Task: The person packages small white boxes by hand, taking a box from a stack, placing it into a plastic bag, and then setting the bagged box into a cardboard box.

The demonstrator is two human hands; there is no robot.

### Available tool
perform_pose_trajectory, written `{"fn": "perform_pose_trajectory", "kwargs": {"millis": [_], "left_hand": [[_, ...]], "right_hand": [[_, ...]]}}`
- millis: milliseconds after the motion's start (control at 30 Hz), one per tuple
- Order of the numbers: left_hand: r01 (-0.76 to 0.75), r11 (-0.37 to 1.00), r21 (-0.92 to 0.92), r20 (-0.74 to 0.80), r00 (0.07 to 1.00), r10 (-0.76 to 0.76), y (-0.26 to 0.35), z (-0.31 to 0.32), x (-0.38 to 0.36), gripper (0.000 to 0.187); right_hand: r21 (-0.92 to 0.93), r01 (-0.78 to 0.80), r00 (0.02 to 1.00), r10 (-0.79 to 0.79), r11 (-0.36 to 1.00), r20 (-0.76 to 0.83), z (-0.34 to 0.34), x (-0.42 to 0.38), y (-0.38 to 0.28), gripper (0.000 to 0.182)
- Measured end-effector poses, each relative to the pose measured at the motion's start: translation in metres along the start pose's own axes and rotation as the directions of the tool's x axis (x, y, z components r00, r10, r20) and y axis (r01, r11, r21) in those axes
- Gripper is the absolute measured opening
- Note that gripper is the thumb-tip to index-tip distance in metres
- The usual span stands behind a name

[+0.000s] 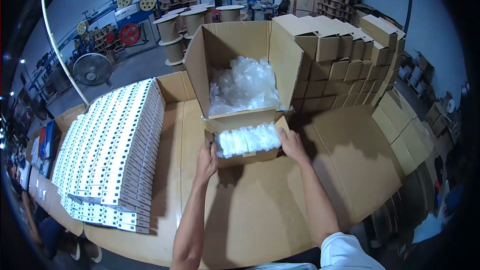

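A small open cardboard box (260, 157) stands in front of me with its flaps raised. Packed in a row inside it are several items in clear plastic bags (247, 140); what the bags contain is not clear. My left hand (207, 161) is closed on the box's left side, at the flap. On the opposite side my right hand (293, 145) grips the right flap, thumb on top. Directly behind stands a larger open carton (240, 35) filled with loose clear plastic bags (245, 85).
Stacked white boxes (110, 145) cover the table's left side. Many small brown cartons (335, 70) are piled at the back right, with more cartons (402, 130) at the right edge. Cardboard (260, 210) covers the tabletop. A person's arm (31, 217) shows at lower left.
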State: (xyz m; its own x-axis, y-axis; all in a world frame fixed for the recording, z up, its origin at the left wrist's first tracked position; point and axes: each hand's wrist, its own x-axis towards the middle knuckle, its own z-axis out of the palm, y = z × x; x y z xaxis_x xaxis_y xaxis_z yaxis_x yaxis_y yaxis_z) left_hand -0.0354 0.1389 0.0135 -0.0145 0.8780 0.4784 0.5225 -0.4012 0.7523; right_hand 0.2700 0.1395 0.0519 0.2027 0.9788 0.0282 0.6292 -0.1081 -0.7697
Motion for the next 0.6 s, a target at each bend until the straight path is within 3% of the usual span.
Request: {"fn": "perform_pose_trajectory", "kwargs": {"millis": [67,167,233,267,367,400,467,500,567,600], "left_hand": [[0.025,1.000,-0.001,0.019,1.000,-0.025,0.022,-0.010,-0.017,0.025],[0.053,0.999,0.013,0.045,0.998,-0.054,0.028,-0.020,-0.044,0.025],[0.260,0.964,0.055,0.165,0.950,-0.265,0.047,-0.036,-0.074,0.027],[0.368,0.926,0.088,0.224,0.898,-0.378,0.065,-0.047,-0.094,0.028],[0.327,0.943,-0.063,0.214,0.927,-0.308,0.082,-0.059,-0.148,0.035],[0.361,0.927,-0.103,0.293,0.902,-0.318,0.080,-0.064,-0.160,0.048],[0.127,0.988,-0.093,0.349,0.933,-0.088,0.087,-0.071,-0.173,0.072],[0.154,0.979,-0.131,0.313,0.944,-0.107,0.089,-0.069,-0.174,0.078],[0.199,0.958,-0.208,0.231,0.961,-0.150,0.095,-0.062,-0.174,0.090],[0.241,0.949,-0.205,0.269,0.946,-0.182,0.089,-0.061,-0.176,0.093]], "right_hand": [[-0.129,0.166,0.986,-0.169,0.978,-0.010,0.002,-0.010,-0.007,0.055],[-0.102,0.222,0.975,-0.224,0.970,-0.004,-0.005,-0.045,0.012,0.050],[-0.060,0.261,0.965,-0.261,0.963,0.017,-0.014,-0.085,0.017,0.046],[-0.033,0.229,0.973,-0.228,0.973,0.029,-0.021,-0.110,0.015,0.045],[0.002,0.137,0.989,-0.137,0.991,0.057,-0.039,-0.166,0.010,0.040],[0.046,0.138,0.988,-0.140,0.989,0.058,-0.039,-0.178,0.015,0.040],[0.136,0.162,0.985,-0.168,0.977,0.035,-0.040,-0.192,0.023,0.041],[0.242,0.081,0.975,-0.128,0.967,0.184,-0.044,-0.191,0.033,0.043],[0.525,0.138,0.931,-0.290,0.840,0.220,-0.035,-0.190,0.055,0.063],[0.648,0.150,0.902,-0.371,0.747,0.219,-0.030,-0.186,0.066,0.076]]}}
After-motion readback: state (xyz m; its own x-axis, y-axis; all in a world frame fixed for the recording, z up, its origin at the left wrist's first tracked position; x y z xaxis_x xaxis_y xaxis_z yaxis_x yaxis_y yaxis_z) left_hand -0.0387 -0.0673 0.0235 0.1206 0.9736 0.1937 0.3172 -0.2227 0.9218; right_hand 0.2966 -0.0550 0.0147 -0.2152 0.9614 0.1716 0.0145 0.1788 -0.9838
